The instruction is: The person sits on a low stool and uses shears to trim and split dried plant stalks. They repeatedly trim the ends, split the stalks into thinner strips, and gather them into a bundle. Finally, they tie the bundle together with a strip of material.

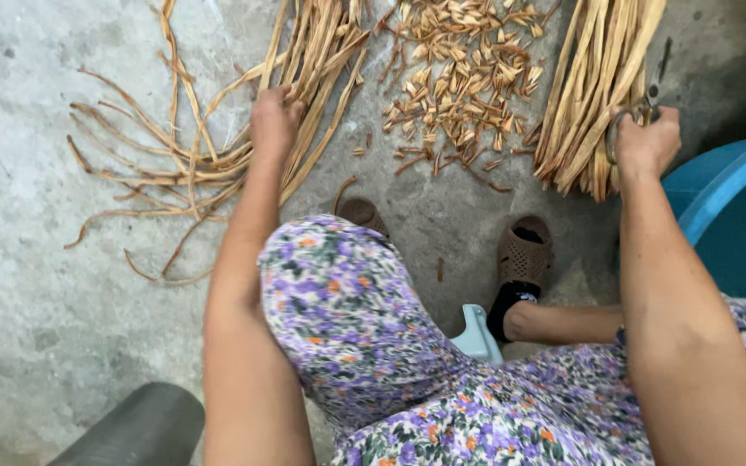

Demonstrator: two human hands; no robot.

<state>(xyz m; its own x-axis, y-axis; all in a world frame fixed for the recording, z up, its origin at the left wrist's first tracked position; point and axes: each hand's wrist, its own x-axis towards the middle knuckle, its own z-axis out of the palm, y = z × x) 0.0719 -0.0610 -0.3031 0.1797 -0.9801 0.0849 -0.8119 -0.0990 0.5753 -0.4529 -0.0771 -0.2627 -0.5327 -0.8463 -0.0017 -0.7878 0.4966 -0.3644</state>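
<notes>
Reaching down to the concrete floor (36, 285), the left hand (274, 125) closes its fingers on long dried bark strips (321, 60) that fan out just ahead of the grip; curled loose strips (157, 164) sprawl to its left. The right hand (647, 142) clasps metal scissors (641, 108), beside a straight strip bundle (597, 86). Between both grips lies a heap of cut bark pieces (459, 78); brown sandals (524, 250) sit nearer the body

A single head-worn camera looks steeply down from above the seated person's lap, facing forward over the knees to the concrete floor (36, 285); both forearms run up from the lower edge, and the floor ahead fills the upper frame at close range
</notes>
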